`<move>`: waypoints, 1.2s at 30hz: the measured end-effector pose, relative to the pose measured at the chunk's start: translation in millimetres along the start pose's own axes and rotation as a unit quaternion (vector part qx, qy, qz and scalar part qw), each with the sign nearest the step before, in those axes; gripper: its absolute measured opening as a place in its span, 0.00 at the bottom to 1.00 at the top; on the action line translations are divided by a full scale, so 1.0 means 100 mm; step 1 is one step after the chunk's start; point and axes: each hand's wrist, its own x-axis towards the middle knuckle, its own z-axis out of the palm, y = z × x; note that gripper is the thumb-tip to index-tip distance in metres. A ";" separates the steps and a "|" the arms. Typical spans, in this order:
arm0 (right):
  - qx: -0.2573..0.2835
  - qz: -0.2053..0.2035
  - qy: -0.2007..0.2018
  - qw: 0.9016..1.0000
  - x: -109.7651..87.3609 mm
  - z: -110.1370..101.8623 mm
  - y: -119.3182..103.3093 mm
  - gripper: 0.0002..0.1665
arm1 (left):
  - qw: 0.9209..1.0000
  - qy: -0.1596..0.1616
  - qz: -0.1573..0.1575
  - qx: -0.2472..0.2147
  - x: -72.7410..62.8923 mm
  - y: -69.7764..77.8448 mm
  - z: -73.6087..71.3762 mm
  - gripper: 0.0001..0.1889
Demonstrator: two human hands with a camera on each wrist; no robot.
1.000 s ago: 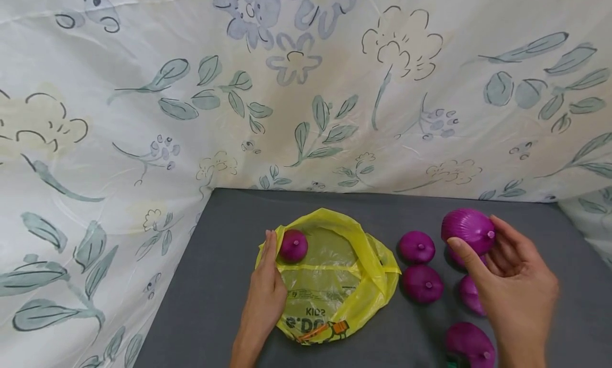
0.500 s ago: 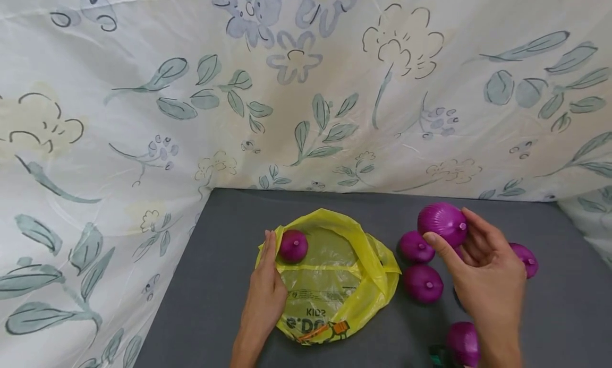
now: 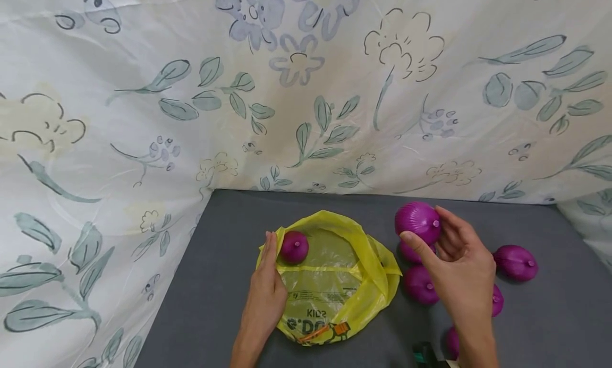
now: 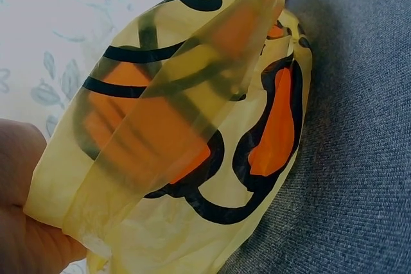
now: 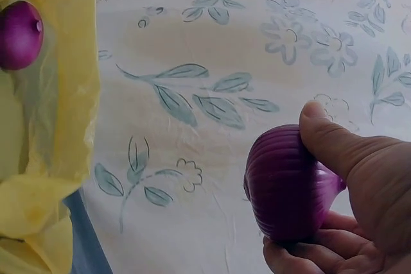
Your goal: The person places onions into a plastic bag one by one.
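My right hand (image 3: 461, 264) pinches a purple toy onion (image 3: 416, 221) between thumb and fingers, raised above the table just right of the bag; the right wrist view shows the same onion (image 5: 286, 184) side-on. At the left rim of a yellow plastic bag (image 3: 380, 272) is my left hand (image 3: 268, 288), its fingers extended along the edge. In the left wrist view, the bag's film (image 4: 160, 222) passes between parts of that hand (image 4: 26, 235). The bag's mouth gapes, and one onion (image 3: 294, 247) lies inside near the left hand.
More onions stand on the dark grey table (image 3: 229, 224): one onion (image 3: 421, 284) beside the bag, another onion (image 3: 516, 263) at the right, others partly behind my right hand. A dark green-and-black object (image 3: 424, 353) shows at the bottom. Floral cloth (image 3: 306, 118) hangs behind.
My right hand has carried its onion leftward, from above the right-hand onions to near the bag's right rim. My left hand and the bag have stayed in place.
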 end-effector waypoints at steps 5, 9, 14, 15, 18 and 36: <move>-0.003 -0.014 -0.010 1.000 -0.03 0.07 -0.01 0.46 | 1.000 0.001 0.009 -0.006 -0.01 -0.02 0.01 0.38; 0.000 -0.029 -0.015 0.999 -0.06 0.11 -0.04 0.47 | 1.000 0.006 0.011 -0.002 -0.01 -0.02 0.01 0.38; -0.010 -0.035 -0.025 0.999 -0.08 0.18 -0.05 0.47 | 1.000 0.008 0.015 0.004 -0.01 0.01 0.02 0.37; -0.009 -0.036 -0.029 0.999 -0.08 0.20 -0.05 0.47 | 1.000 0.006 0.012 0.004 -0.01 0.01 0.02 0.37; -0.013 -0.040 -0.041 0.998 -0.09 0.26 -0.04 0.47 | 1.000 0.000 0.010 0.001 -0.01 0.02 0.02 0.38; 0.016 -0.055 -0.100 0.993 -0.17 0.52 0.01 0.48 | 1.000 0.004 0.015 0.010 -0.03 0.04 0.04 0.38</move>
